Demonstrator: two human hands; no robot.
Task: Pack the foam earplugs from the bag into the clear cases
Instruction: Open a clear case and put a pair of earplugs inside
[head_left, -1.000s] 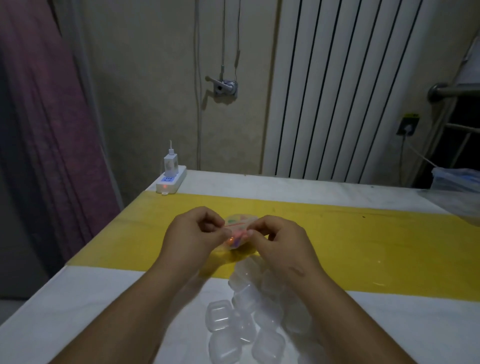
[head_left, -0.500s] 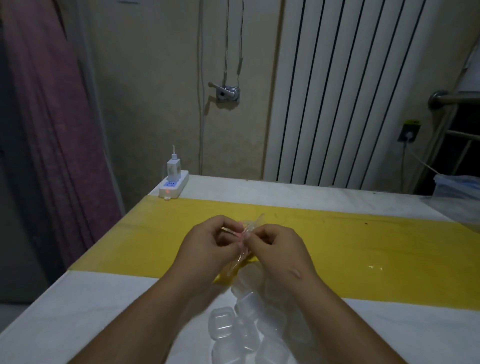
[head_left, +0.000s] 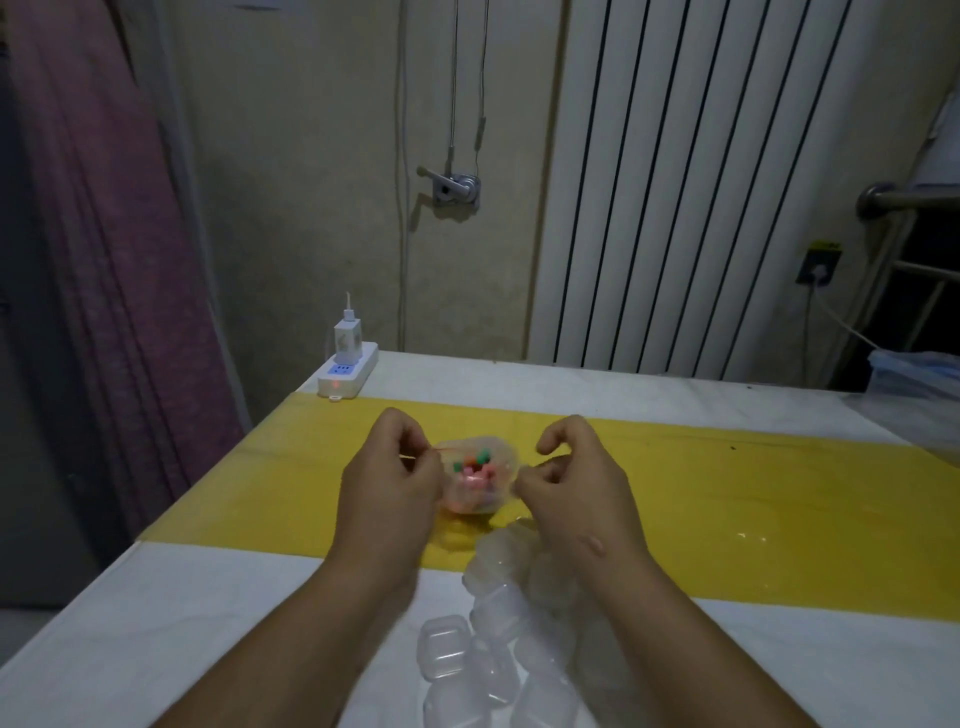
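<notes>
Clear cases (head_left: 498, 644): heaped on tabletop (head_left: 208, 623). Left hand (head_left: 389, 483), right hand (head_left: 571, 488): each pinched a rim of bag (head_left: 480, 499) above the yellow strip. Foam earplugs (head_left: 475, 467): inside. Advised: spread mouth evenly, hold level, avoid spilling.

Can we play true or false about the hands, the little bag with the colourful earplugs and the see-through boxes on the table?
1. The left hand and the right hand each pinch one side of the bag. True.
2. The bag is empty. False: colourful earplugs, green, red and pink, are inside it.
3. The clear cases lie in a heap on the table, closer to the person than the bag. True.
4. Nothing is plugged into the power strip. False: a white charger stands in it.
</notes>
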